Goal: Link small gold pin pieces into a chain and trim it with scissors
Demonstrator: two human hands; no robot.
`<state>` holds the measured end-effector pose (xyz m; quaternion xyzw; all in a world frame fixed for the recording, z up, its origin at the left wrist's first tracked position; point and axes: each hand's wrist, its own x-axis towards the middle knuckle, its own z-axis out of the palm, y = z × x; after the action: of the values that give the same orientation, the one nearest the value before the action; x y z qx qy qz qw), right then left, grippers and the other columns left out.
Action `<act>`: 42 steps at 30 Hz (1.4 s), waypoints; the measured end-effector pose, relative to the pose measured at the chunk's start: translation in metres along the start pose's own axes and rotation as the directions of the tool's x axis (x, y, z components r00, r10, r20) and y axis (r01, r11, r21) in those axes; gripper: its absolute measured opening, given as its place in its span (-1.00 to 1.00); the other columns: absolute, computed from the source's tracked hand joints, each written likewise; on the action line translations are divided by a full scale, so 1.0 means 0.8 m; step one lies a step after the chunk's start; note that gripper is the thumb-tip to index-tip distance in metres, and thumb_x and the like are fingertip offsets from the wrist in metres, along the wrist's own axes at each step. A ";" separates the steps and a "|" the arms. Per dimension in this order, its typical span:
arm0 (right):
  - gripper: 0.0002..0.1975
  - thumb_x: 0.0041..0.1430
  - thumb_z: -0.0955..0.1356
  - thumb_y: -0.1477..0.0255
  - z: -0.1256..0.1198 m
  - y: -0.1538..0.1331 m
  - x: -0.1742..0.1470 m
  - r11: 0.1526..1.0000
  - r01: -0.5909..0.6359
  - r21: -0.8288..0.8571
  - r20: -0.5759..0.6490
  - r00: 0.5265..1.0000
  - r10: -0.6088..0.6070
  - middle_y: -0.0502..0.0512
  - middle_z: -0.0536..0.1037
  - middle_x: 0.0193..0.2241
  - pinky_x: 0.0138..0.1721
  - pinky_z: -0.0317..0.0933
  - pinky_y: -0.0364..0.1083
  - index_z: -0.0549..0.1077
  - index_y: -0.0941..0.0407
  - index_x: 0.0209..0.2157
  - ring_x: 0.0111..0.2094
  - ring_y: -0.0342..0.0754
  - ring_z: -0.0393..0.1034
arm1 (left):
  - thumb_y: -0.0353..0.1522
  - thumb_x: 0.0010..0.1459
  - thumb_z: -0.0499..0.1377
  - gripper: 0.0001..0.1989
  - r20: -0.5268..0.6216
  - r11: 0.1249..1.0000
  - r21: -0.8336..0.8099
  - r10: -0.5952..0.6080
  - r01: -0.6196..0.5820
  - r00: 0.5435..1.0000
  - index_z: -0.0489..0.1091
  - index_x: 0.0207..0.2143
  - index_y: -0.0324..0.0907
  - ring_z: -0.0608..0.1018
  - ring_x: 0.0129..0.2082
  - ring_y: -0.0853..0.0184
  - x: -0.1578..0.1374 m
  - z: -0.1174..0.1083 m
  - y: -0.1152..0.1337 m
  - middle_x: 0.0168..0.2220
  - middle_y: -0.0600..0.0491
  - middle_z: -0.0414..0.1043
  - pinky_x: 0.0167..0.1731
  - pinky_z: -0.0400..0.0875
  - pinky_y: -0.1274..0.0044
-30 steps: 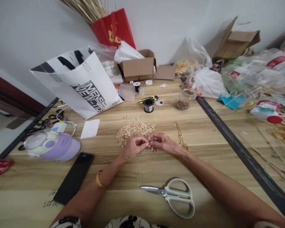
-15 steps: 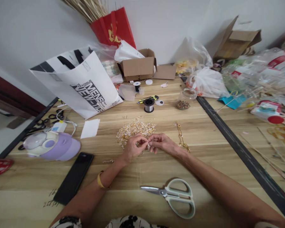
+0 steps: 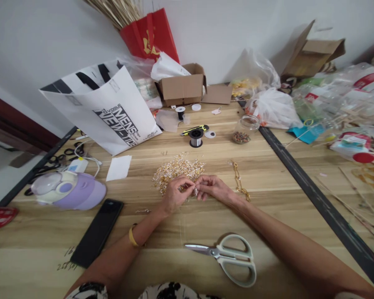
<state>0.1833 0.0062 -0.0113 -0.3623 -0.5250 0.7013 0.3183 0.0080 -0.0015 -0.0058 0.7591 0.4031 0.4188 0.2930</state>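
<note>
My left hand [image 3: 175, 192] and my right hand [image 3: 215, 188] meet over the table, thumbs and fingertips pinched together. Between them is a small cluster of silvery beads [image 3: 195, 191], mostly hidden by the fingers. A fine clear thread runs down over the wood below my left hand. Just behind my left hand lies a loose pile of gold and silvery beads [image 3: 178, 168]. To the right of my right hand rests a gold chain [image 3: 237, 177]. Scissors with pale handles [image 3: 233, 259] lie in front of me, blades pointing left. A short beaded piece [image 3: 143, 211] sits left of my left wrist.
Behind the pile stand a wire spool [image 3: 196, 138], a yellow cutter knife [image 3: 190, 130] and a jar of beads [image 3: 245, 131]. On the left are a phone [image 3: 97, 232], a purple bottle [image 3: 81, 190] and a white bag [image 3: 112, 112]. Plastic bottles [image 3: 355, 95] crowd the right.
Almost nothing differs. Both hands keep the same pinch over the beads, and the whole view has shifted very slightly.
</note>
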 end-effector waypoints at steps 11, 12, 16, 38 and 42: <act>-0.68 0.01 0.40 0.22 -0.001 -0.002 0.000 1.000 -0.002 0.027 0.022 1.000 0.002 0.00 0.50 -0.57 -0.56 0.31 -0.23 0.39 0.21 -0.34 -0.56 -0.16 0.46 | -0.50 0.02 0.18 -0.93 -0.033 0.999 -0.039 -0.011 0.010 0.999 0.45 -0.49 -0.24 0.46 -0.46 0.39 0.001 0.000 0.003 -0.48 0.04 0.44 -0.42 0.35 0.58; -0.68 0.01 0.41 0.23 -0.001 -0.002 0.000 1.000 0.000 0.028 0.030 1.000 -0.001 0.00 0.50 -0.57 -0.56 0.30 -0.23 0.40 0.21 -0.33 -0.56 -0.17 0.45 | -0.50 0.02 0.18 -0.93 -0.035 0.999 -0.039 -0.012 0.011 0.999 0.45 -0.49 -0.24 0.46 -0.46 0.40 0.001 0.000 0.003 -0.48 0.03 0.44 -0.43 0.35 0.58; -0.67 0.00 0.41 0.23 0.000 0.000 0.000 0.999 0.011 0.037 0.041 0.999 -0.013 -0.01 0.49 -0.55 -0.57 0.29 -0.24 0.39 0.20 -0.33 -0.56 -0.18 0.44 | -0.48 0.02 0.19 -0.94 -0.033 0.999 -0.042 -0.017 0.015 0.999 0.45 -0.49 -0.23 0.44 -0.46 0.40 0.001 0.000 0.001 -0.49 0.04 0.42 -0.46 0.35 0.59; -0.68 0.07 0.36 0.20 0.004 0.002 -0.001 0.997 0.059 -0.057 0.005 0.998 -0.059 -0.04 0.47 -0.56 -0.59 0.27 -0.24 0.34 0.18 -0.31 -0.57 -0.18 0.44 | -0.46 0.00 0.20 -0.96 -0.009 0.966 -0.188 -0.181 0.176 0.984 0.41 -0.49 -0.25 0.47 -0.47 0.41 0.001 0.001 0.001 -0.48 0.05 0.41 -0.45 0.37 0.60; -0.69 0.07 0.36 0.21 0.005 0.001 -0.001 0.996 0.063 -0.064 0.013 0.998 -0.063 -0.03 0.47 -0.55 -0.57 0.28 -0.24 0.35 0.19 -0.32 -0.56 -0.18 0.44 | -0.46 0.00 0.20 -0.96 -0.008 0.971 -0.180 -0.159 0.155 0.987 0.41 -0.49 -0.25 0.46 -0.48 0.42 0.001 0.001 -0.001 -0.47 0.05 0.40 -0.48 0.36 0.62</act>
<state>0.1806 0.0030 -0.0114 -0.3517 -0.5601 0.6757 0.3255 0.0085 -0.0009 -0.0061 0.6907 0.4260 0.4372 0.3876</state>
